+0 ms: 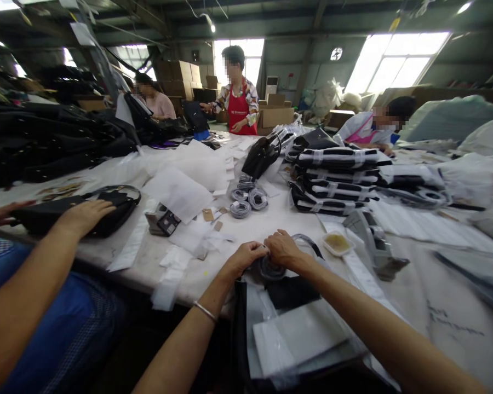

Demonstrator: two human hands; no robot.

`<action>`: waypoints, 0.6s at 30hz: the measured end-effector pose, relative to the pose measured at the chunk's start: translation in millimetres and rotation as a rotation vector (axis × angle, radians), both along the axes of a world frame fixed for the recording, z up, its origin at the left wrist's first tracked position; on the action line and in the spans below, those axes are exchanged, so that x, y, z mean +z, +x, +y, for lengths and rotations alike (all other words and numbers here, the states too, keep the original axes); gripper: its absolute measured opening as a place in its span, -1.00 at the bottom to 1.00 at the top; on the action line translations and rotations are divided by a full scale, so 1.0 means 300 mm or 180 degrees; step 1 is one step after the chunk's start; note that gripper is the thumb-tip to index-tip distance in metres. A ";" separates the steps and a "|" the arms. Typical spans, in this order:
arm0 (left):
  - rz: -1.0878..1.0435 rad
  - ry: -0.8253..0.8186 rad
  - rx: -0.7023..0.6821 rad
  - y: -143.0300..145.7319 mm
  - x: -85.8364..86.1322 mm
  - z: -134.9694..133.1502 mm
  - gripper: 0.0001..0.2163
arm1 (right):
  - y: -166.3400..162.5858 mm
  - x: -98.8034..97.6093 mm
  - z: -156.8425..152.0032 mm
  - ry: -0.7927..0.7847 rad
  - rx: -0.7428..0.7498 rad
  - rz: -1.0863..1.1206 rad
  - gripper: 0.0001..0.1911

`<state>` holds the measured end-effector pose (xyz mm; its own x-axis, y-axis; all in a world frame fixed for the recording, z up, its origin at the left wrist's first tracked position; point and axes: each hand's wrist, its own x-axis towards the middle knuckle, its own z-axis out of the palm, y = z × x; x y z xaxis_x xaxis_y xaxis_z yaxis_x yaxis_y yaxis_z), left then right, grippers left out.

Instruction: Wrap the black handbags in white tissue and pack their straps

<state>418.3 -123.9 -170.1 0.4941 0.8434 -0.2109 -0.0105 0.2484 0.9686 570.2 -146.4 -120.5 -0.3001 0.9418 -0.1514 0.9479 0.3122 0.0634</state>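
Close together over the near edge of the table are my left hand (246, 258) and my right hand (285, 250). Both are closed at a dark, coiled strap (271, 271) that looks wrapped in clear plastic. The left thumb and forefinger pinch at its upper side, while the right fingers curl over its top. A dark loop (312, 243) arches beside my right hand. Below my hands lies a black bag (240, 328) with white packing sheets (299, 334) and clear plastic on it. My fingers partly hide the coil.
Several wrapped strap coils (248, 200) lie ahead, near a tape dispenser (164, 219). Right are a small dish (337, 242), another dispenser (372, 246) and stacked black bags (334, 180). At left, a co-worker's hands touch a black bag (45, 213). Other people work across the table.
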 end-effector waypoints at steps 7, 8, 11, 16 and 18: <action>0.0386 0.0350 0.0462 -0.134 0.003 0.039 -0.66 | 0.127 -0.015 0.053 -0.0138 -0.0821 -0.0176 -0.69; 0.0429 0.0395 0.0496 -0.153 0.005 0.037 -0.67 | 0.144 -0.017 0.058 -0.0160 -0.0910 -0.0175 -0.69; 0.0568 0.0533 0.0521 -0.183 0.012 0.011 -0.71 | 0.175 -0.024 0.066 -0.0187 -0.1021 -0.0095 -0.71; 0.0811 0.0777 0.0327 -0.168 0.034 -0.051 -0.81 | 0.193 -0.025 0.048 -0.0072 -0.1090 0.0220 -0.36; 0.0889 0.0863 0.0268 -0.162 0.042 -0.068 -0.83 | 0.215 -0.004 0.022 -0.0021 -0.1068 0.0332 -0.16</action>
<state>369.6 -144.2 -157.3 0.3761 0.9221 -0.0914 0.2531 -0.0074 0.9674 634.6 -139.8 -121.7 0.0117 0.9897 -0.1427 0.9990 -0.0177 -0.0402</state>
